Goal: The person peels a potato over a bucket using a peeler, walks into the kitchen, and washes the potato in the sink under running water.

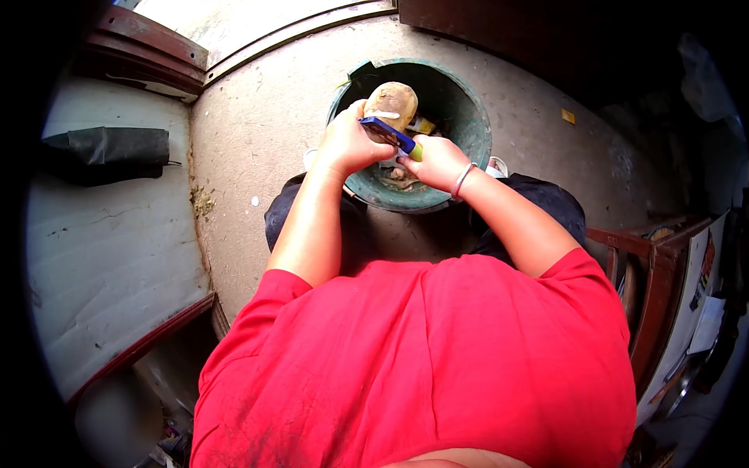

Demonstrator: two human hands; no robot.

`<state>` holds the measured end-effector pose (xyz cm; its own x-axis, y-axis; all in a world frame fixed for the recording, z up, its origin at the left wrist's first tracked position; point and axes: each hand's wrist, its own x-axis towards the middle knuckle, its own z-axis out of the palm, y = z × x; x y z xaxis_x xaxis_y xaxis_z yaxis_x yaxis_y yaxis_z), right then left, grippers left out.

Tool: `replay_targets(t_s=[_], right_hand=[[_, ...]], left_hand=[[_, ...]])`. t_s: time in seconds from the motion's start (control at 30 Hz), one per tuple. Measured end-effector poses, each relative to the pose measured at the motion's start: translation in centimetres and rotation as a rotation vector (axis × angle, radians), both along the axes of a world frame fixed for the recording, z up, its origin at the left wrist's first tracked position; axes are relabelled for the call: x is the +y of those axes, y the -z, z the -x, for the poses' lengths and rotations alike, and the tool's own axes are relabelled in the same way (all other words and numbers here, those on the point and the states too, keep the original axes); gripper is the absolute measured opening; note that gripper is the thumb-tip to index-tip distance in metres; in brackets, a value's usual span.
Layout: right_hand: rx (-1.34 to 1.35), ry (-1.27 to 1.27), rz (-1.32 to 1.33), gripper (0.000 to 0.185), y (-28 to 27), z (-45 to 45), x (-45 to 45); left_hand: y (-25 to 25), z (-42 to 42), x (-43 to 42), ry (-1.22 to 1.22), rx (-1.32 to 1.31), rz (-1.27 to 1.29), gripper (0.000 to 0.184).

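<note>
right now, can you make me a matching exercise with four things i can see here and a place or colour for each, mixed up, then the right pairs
Things:
1. vegetable
2. peeler
3. bucket
4. bracelet

Places and colours:
A. dark green
B. held in the left hand
C. silvery
D. blue with a yellow-green end, held in the right hand

Right pairs: 1-B, 2-D, 3-A, 4-C

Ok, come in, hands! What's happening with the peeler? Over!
Left hand holding potato. Right hand gripping blue-and-green peeler. Green bucket below, scraps inside. Nothing seen blocking the peeler.
</note>
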<state>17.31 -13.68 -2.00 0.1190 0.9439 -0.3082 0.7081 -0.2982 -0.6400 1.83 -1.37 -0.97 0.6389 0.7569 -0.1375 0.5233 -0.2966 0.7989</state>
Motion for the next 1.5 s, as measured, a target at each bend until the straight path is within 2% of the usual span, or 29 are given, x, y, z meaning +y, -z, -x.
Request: replay_targets(t_s=[0.13,0.3,0.4,0.6,0.63,0.7,0.73,0.83,1.03,1.1,1.13,1.2,1.23,1.27,1.37,1.4,1.47,1.5], right_hand=[[-0.067,-0.025,0.043,0.043,-0.5,-0.5,0.6],[-0.087,0.027,0.061,0.041,-0.5,-2.0,1.2],[-0.094,-0.002,0.092,0.042,-0.1,-2.8,1.3],[-0.089,-0.037,0.064,0.041,0.1,-3.5,1.4],[-0.055,0.098,0.075,0.040,1.4,-4.3,1.6],[-0.087,0.129,0.158,0.044,2.5,-7.3,1.8],[-0.105,0.165,0.229,0.044,2.5,-8.1,1.5],[-0.067,0.284,0.187,0.045,3.0,-8.0,1.1],[0.080,0.318,0.175,0.039,1.1,-6.7,1.1],[0.369,0.413,0.231,0.032,0.8,-6.3,1.3],[0.368,0.408,0.229,0.032,1.3,-6.0,1.3],[0.725,0.444,0.110,0.030,2.6,-5.3,1.1],[0.843,0.383,0.097,0.034,2.8,-5.1,1.2],[0.843,0.382,0.098,0.034,3.0,-4.6,1.1],[1.175,0.336,0.008,0.028,3.1,-3.3,1.1],[1.173,0.334,0.009,0.028,2.8,-3.1,1.1],[1.360,0.442,0.012,0.026,2.2,-2.6,1.1],[1.408,0.427,0.001,0.024,2.3,-2.8,1.3]], left_hand=[[0.1,0.2,0.2,0.018,-0.020,0.024,0.078],[-0.6,0.2,-0.2,0.022,0.143,-0.119,0.078],[-2.3,0.1,-0.8,0.042,0.260,-0.088,0.079],[-1.0,0.4,-0.5,0.060,0.226,-0.023,0.083],[-0.6,0.5,-0.5,0.065,0.228,-0.025,0.083],[-0.2,1.0,-0.6,0.135,0.029,0.108,0.084],[-1.6,0.8,-1.3,0.114,0.048,0.070,0.085],[-0.6,0.8,-0.6,0.096,0.074,0.056,0.086],[-1.7,1.0,-0.4,0.131,0.133,0.037,0.088],[-1.9,0.9,-0.5,0.124,0.129,0.033,0.088],[-1.9,0.9,-0.5,0.122,0.129,0.029,0.088],[-1.2,0.9,-0.4,0.119,0.099,0.040,0.087],[-1.2,0.9,-0.5,0.106,0.060,0.012,0.086],[-1.3,0.8,-0.7,0.094,0.021,-0.016,0.086],[-2.9,0.3,-1.3,0.088,0.064,-0.074,0.088],[-2.3,0.3,-1.3,0.086,0.063,-0.075,0.088],[-0.4,0.4,-1.2,0.087,0.008,-0.237,0.094],[-0.5,0.5,-1.0,0.122,0.020,-0.212,0.100]])
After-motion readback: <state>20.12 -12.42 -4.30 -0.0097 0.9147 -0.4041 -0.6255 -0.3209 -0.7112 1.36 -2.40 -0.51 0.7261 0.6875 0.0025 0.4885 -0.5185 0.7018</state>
